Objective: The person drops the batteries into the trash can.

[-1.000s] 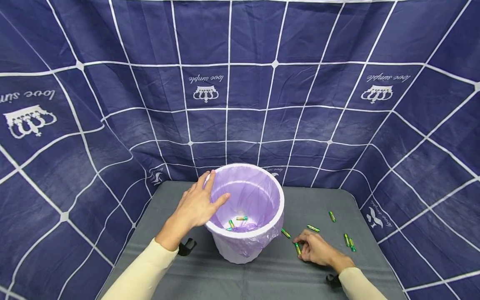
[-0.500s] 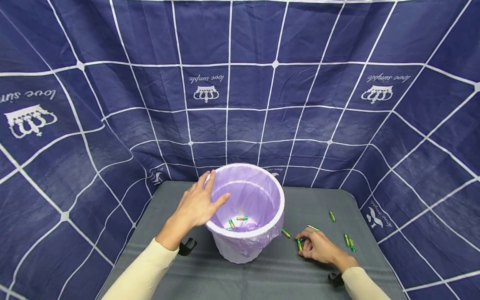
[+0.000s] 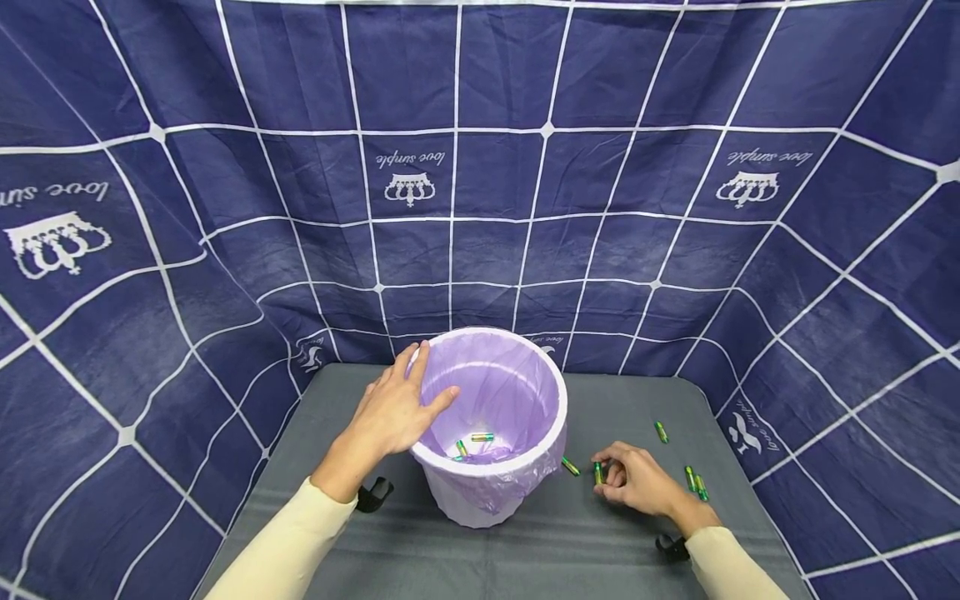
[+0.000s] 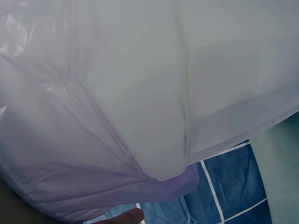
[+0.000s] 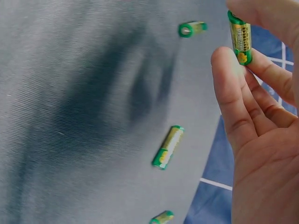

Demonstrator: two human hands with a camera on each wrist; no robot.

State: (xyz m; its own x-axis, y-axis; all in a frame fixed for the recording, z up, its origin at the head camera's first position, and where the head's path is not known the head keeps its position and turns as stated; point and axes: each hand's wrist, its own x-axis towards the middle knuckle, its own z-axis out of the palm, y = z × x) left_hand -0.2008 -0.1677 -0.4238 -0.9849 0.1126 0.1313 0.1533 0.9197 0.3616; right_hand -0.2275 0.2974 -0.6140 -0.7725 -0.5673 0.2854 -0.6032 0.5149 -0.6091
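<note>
A white bin [image 3: 468, 496] lined with a thin purple bag [image 3: 487, 383] stands at mid-table. My left hand [image 3: 392, 408] rests on its left rim, fingers spread over the edge and thumb reaching inside. In the left wrist view, the bin's pale wall [image 4: 131, 93] fills most of the picture, with bag folds [image 4: 163, 189] and one fingertip [image 4: 133, 215] below. To the right of the bin, my right hand [image 3: 637, 479] pinches a green and gold battery [image 5: 241, 37] by its ends, between thumb and finger. A few batteries [image 3: 482, 437] lie inside the bin.
More batteries lie on the grey table [image 3: 540, 550]: one beside the bin [image 3: 572, 466], another farther back [image 3: 661, 432], and a pair at right, including this battery [image 3: 691, 478]. A blue curtain [image 3: 487, 250] with white lines encloses the back and sides.
My right hand has shifted slightly up and away from its earlier place on the table, with the battery pinched throughout. It now covers a battery visible behind it before. The left hand has stayed put.
</note>
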